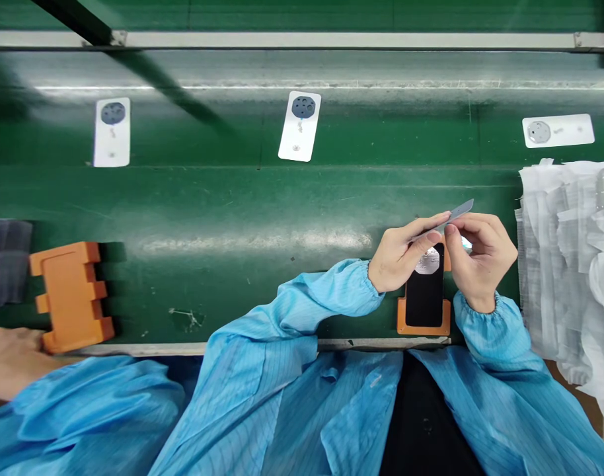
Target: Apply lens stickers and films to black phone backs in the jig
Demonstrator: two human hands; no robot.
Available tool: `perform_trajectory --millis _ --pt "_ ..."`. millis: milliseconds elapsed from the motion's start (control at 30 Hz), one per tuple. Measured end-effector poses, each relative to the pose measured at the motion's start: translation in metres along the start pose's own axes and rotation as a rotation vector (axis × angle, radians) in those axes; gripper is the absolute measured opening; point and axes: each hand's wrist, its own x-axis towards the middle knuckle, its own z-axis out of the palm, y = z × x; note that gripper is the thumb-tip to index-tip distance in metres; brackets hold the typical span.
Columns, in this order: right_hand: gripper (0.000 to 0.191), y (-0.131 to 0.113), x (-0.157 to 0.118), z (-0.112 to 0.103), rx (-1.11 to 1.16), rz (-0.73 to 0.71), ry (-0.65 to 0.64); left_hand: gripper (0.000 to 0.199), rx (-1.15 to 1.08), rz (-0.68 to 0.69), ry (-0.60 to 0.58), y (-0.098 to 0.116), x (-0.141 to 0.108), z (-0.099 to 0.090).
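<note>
My left hand (400,256) pinches the near end of a thin grey sheet (461,210), which is tilted up at its right end. My right hand (482,254) has its thumb and fingers closed on the same sheet's lower edge. Beneath the hands, a black phone-shaped panel (424,299) with a round silvery disc (427,261) lies in an orange fixture (402,324). The hands hide the fixture's upper part.
White panels (112,147) (298,135) (569,131) lie along the green belt. White wrappers (554,264) are piled at right. At left are an orange fixture (71,297), a grey stack (9,261) and another person's hand (14,360). A metal rail (302,41) crosses the top.
</note>
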Motion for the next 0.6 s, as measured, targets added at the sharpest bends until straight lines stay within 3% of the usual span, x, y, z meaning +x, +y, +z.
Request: perform_trajectory --millis 200,400,500,600 --pt "0.007 0.004 -0.002 0.000 -0.064 -0.012 0.020 0.051 -0.050 0.038 -0.084 -0.005 -0.005 0.002" --pt "0.010 0.002 0.001 0.010 -0.203 -0.113 0.089 0.052 0.028 -0.062 -0.071 -0.008 -0.008 0.007" --pt "0.014 0.018 0.005 0.008 -0.345 -0.090 0.083 0.046 -0.038 -0.181 0.068 -0.016 0.002 0.004" --pt "0.010 0.051 0.010 -0.012 -0.406 0.104 0.052 0.050 -0.265 -0.306 0.236 -0.018 0.014 -0.014"
